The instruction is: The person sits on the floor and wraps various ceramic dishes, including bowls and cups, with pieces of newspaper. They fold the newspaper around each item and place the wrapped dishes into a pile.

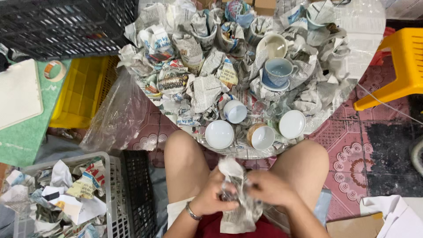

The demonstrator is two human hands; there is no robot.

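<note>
— What do you see from the head view?
— My left hand (214,194) and right hand (269,188) grip a newspaper-wrapped bundle (238,200) over my lap.
— And ahead?
— White cups (219,134) near my knees, a blue cup (277,70) among crumpled newspaper (203,90), and a yellow stool (398,66) to the right.

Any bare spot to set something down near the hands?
Little. The round newspaper-covered table is crowded with crumpled wrappings and cups; only its flat paper strip at the right edge is bare. Patterned red floor tile between right knee and yellow plastic stool is open. Both hands hold a newspaper-wrapped item.
</note>
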